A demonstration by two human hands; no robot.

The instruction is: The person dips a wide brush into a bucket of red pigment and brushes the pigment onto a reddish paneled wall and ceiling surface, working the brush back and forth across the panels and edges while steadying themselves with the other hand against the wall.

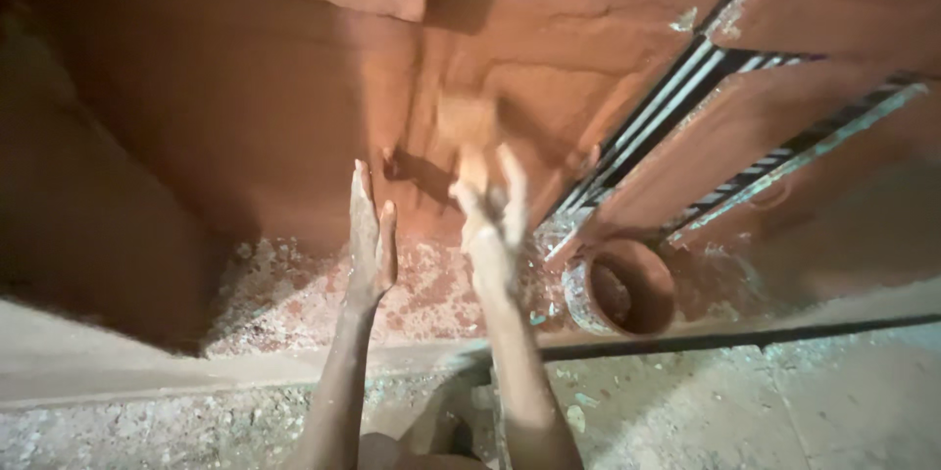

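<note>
My left hand (pixel 371 240) is flat and open, holding nothing; my right hand (pixel 493 207), fingers spread, touches a blurred clay lump (pixel 468 132).

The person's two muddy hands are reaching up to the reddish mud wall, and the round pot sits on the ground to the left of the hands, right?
Not quite. In the head view the round pot sits to the right of the hands, not the left. The left hand and right hand do reach toward the reddish mud wall.
</note>
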